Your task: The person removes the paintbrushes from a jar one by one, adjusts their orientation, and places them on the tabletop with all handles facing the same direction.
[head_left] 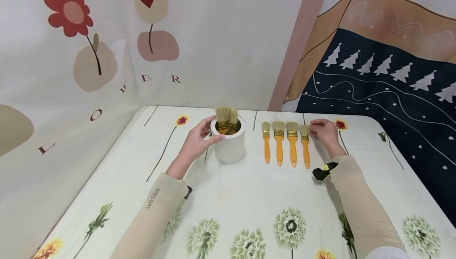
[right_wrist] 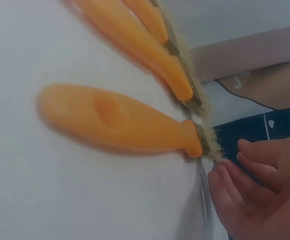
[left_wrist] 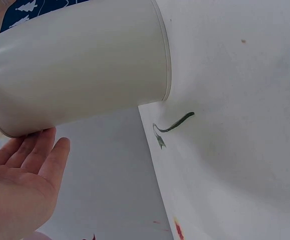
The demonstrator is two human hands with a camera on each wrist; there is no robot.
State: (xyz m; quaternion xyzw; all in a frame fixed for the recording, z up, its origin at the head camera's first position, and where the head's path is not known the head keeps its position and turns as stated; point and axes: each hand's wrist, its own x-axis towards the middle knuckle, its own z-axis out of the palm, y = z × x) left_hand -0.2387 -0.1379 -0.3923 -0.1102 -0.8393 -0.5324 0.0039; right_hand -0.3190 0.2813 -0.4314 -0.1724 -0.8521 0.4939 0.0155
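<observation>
A white cylindrical holder (head_left: 229, 148) stands on the table with paintbrushes (head_left: 223, 118) in it, bristles up. My left hand (head_left: 199, 140) rests against its left side, thumb at the front of the rim. In the left wrist view the fingers (left_wrist: 47, 150) touch the holder's wall (left_wrist: 84, 65) without wrapping round it. Several orange-handled paintbrushes lie in a row to the right, bristles away from me. My right hand (head_left: 325, 132) is beside the bristles of the rightmost paintbrush (head_left: 305, 148). The right wrist view shows its fingertips at the bristle ends of that paintbrush (right_wrist: 119, 120), apparently touching them.
A white floral cloth (head_left: 228, 191) covers the table. Behind it hangs a printed curtain (head_left: 221, 41), with a dark tree pattern at the right. A black strap with a yellow mark (head_left: 322, 171) hangs at my right wrist.
</observation>
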